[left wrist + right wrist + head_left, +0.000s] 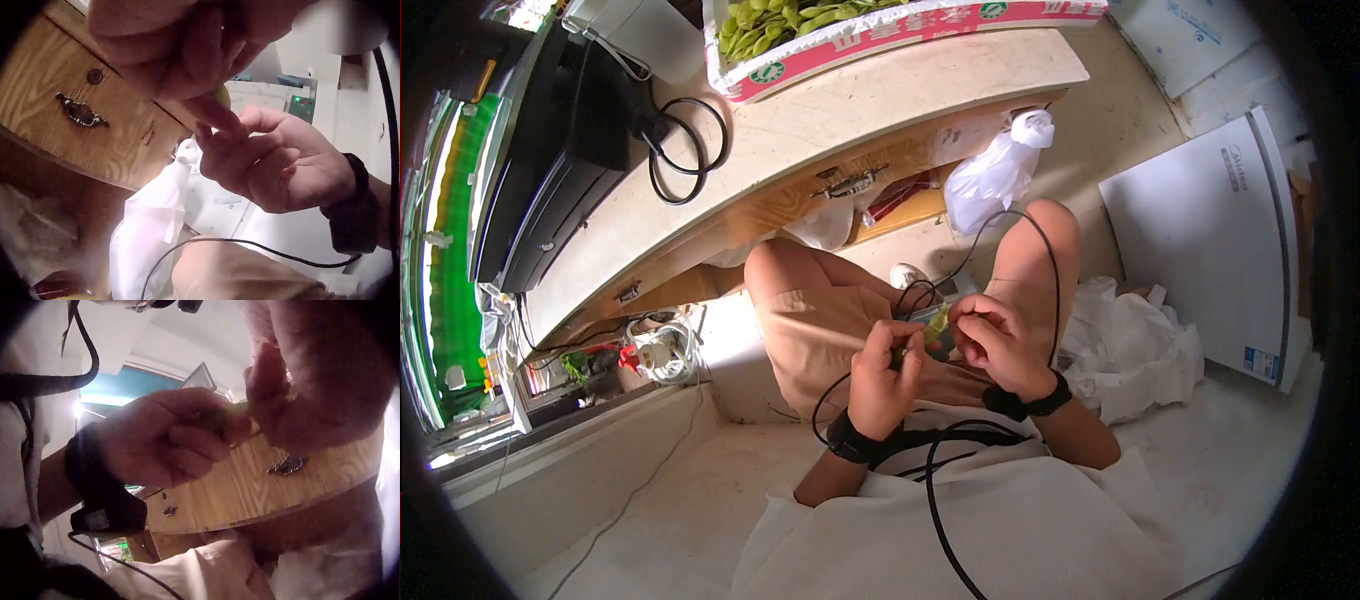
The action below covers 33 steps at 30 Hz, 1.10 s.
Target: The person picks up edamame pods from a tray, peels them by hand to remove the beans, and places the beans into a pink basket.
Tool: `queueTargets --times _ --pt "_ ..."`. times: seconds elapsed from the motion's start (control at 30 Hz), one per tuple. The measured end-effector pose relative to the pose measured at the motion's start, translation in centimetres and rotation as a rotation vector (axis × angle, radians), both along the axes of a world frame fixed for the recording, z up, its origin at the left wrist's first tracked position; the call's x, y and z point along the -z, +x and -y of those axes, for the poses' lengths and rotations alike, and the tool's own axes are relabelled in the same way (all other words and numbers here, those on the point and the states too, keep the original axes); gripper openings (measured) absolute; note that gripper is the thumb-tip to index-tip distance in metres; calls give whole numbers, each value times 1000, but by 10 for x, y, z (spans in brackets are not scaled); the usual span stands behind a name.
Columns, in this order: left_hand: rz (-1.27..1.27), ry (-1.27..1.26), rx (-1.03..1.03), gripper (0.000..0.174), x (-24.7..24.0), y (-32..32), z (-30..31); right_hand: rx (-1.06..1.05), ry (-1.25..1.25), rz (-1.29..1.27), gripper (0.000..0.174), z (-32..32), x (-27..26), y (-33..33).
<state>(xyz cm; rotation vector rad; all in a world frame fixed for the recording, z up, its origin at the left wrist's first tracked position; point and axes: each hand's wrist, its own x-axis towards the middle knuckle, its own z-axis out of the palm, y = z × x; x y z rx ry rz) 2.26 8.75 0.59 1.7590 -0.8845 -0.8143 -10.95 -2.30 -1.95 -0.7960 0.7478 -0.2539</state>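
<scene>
A green pod is held between the two hands above the lap. The left hand pinches its left end with curled fingers; the right hand pinches the other end. In the left wrist view a bit of the green pod shows between the left hand and the right hand. The right wrist view shows the green pod between the fingertips of the left hand and the right hand. The fingers hide most of it.
A box of green pods stands on the counter, with a black appliance at its left. A white plastic bag hangs by the drawer. Black cables loop around the hands. At the right are a white appliance and a crumpled bag.
</scene>
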Motion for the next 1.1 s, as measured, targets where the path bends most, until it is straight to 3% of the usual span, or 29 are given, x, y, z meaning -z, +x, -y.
queueTargets --times 0.2,0.4,0.63,0.8,0.87,1.1 --pt "34 -72 -29 12 6 0 -2 -113 5 -1 14 -6 -6 0" --pt "4 -54 35 17 1 -1 -1 -67 -92 19 14 -6 2 -2" --pt "-236 -82 7 15 9 -2 -2 -106 -72 25 15 -5 0 -3" --pt "-276 -87 48 17 11 -1 -2 -53 -7 80 19 -6 -1 -2" --pt "-493 -141 38 19 10 -2 -1 -46 -27 84 19 -7 1 -3" --pt "-450 -124 -15 22 3 -5 2 123 85 169 16 -5 1 -4"
